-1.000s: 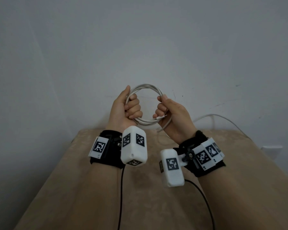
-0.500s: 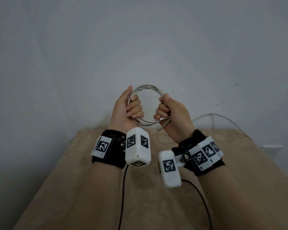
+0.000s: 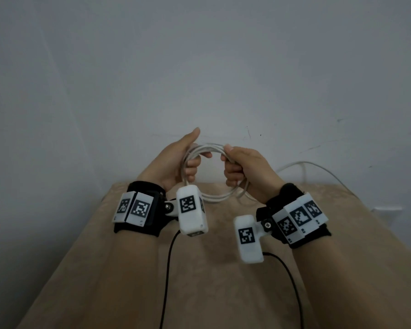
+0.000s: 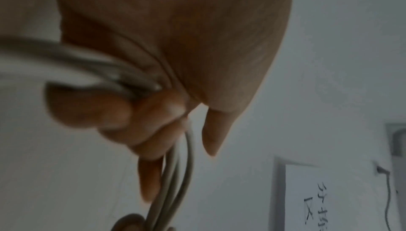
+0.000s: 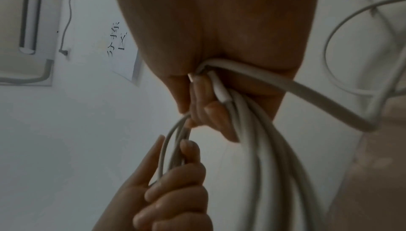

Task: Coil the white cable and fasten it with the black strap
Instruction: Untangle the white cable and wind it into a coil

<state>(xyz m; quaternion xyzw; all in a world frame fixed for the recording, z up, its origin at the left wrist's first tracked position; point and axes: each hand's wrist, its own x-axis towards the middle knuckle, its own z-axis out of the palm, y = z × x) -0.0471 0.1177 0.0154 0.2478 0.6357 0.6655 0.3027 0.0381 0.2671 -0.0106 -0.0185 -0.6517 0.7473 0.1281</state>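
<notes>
Wall [image 3: 199, 67] stands close behind both hands; a loose cable loop [image 3: 318, 167] trails at right.

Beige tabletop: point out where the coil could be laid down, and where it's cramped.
Bare tabletop shows left of the left forearm, and more right of the right forearm. Between the forearms it is crowded: two black cords cross there. The far right edge carries the loose white cable tail. Both the left hand and right hand grip the coil.
</notes>
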